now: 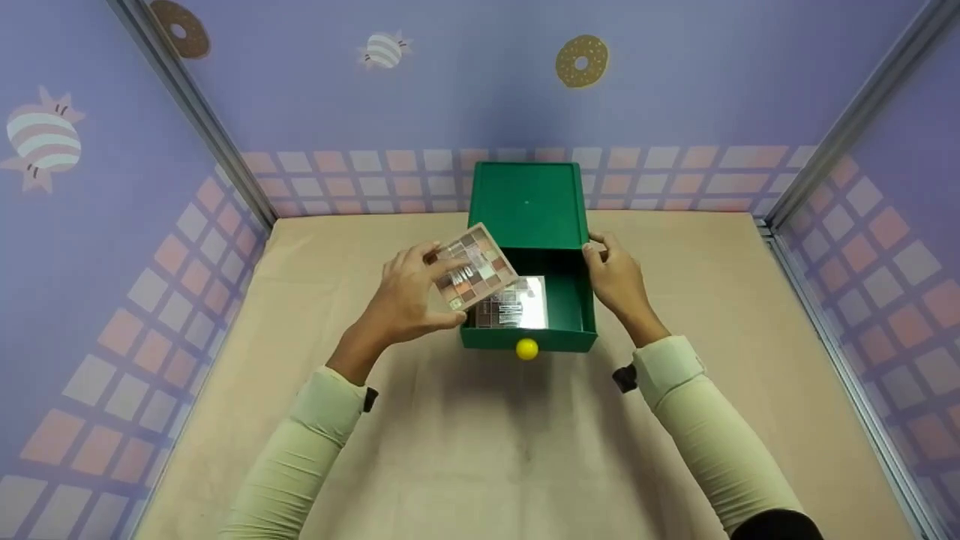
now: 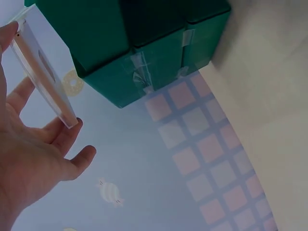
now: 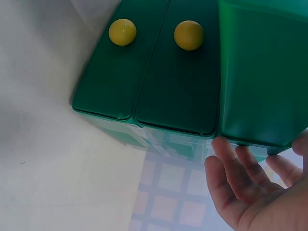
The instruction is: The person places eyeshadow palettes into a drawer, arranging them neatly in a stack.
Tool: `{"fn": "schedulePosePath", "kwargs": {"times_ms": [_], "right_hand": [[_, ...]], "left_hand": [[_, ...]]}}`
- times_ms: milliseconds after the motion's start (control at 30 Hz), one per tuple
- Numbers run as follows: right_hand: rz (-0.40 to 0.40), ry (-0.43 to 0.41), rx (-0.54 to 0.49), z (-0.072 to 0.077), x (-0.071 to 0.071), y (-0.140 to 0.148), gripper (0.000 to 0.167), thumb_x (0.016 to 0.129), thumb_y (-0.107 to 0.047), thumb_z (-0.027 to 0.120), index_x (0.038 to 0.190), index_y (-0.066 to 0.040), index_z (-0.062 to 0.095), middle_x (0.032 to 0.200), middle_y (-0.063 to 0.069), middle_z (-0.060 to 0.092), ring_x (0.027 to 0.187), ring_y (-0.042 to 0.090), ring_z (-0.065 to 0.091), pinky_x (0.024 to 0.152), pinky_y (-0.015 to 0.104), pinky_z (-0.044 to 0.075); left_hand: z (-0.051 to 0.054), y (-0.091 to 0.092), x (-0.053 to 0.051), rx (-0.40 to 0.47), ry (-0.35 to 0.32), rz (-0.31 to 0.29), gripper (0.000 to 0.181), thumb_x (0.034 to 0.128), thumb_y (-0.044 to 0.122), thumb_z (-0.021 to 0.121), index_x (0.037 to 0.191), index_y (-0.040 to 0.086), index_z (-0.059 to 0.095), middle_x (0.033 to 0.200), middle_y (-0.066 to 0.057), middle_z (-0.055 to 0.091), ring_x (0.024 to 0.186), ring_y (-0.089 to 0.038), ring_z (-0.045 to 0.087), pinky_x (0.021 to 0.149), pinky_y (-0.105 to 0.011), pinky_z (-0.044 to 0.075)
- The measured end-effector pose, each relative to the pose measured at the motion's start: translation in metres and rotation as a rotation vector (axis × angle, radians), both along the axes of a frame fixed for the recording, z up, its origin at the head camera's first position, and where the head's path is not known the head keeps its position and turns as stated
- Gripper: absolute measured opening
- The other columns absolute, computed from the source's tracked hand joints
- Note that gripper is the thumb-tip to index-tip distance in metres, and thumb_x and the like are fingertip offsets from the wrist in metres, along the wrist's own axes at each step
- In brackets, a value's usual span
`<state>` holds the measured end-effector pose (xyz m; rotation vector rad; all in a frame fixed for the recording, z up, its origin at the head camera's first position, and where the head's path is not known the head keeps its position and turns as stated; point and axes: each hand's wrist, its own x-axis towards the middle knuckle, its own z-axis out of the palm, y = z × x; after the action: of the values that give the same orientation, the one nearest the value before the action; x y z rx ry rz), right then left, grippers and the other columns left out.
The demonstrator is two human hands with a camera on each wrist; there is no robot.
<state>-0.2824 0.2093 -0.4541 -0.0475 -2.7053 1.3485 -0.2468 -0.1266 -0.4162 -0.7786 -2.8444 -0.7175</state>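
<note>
My left hand [image 1: 409, 296] holds an eyeshadow palette [image 1: 474, 268] with a clear lid, tilted above the left part of an open green drawer [image 1: 566, 300]. In the left wrist view the palette [image 2: 45, 72] shows edge-on between the fingers. A second eyeshadow palette [image 1: 511, 304] lies inside the drawer at its left, its lid shining. My right hand [image 1: 616, 276] rests at the right side of the green drawer unit [image 1: 529, 204], beside the pulled-out drawer. In the right wrist view its fingertips [image 3: 221, 144] touch the unit's side.
A yellow round knob [image 1: 527, 349] sits on the open drawer's front. Beneath it are two shut drawers with yellow knobs [image 3: 188, 35]. Clear tape [image 2: 139, 70] runs along the unit's side. The unit stands on a beige cloth [image 1: 480, 450] near the patterned back wall [image 1: 480, 90].
</note>
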Motion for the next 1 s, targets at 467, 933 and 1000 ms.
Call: {"fn": "schedulePosePath", "kwargs": {"times_ms": [467, 933, 1000], "right_hand": [[-0.004, 0.005, -0.007, -0.001, 0.000, -0.001, 0.049, 0.108, -0.038, 0.043, 0.149, -0.012, 0.049, 0.128, 0.022, 0.068, 0.115, 0.038, 0.067, 0.098, 0.055, 0.053], [-0.004, 0.002, -0.015, -0.001, 0.000, -0.001, 0.050, 0.107, -0.040, 0.042, 0.150, -0.015, 0.049, 0.129, 0.020, 0.068, 0.116, 0.037, 0.067, 0.099, 0.055, 0.052], [-0.009, 0.001, -0.014, -0.001, 0.000, 0.000, 0.049, 0.107, -0.039, 0.043, 0.149, -0.015, 0.049, 0.128, 0.020, 0.069, 0.116, 0.037, 0.067, 0.098, 0.055, 0.053]], "left_hand": [[0.006, 0.027, -0.008, -0.117, -0.102, -0.179, 0.062, 0.0780, 0.041, 0.075, 0.138, 0.032, 0.064, 0.160, -0.015, 0.039, 0.144, -0.041, 0.036, 0.116, -0.067, 0.026], [0.007, 0.043, -0.015, -0.144, -0.229, -0.261, 0.062, 0.0788, 0.033, 0.070, 0.140, 0.030, 0.062, 0.163, -0.013, 0.034, 0.149, -0.038, 0.027, 0.121, -0.063, 0.018], [0.008, 0.045, -0.017, -0.154, -0.242, -0.273, 0.061, 0.0789, 0.032, 0.069, 0.140, 0.030, 0.062, 0.163, -0.013, 0.033, 0.150, -0.037, 0.026, 0.122, -0.062, 0.018]]}}
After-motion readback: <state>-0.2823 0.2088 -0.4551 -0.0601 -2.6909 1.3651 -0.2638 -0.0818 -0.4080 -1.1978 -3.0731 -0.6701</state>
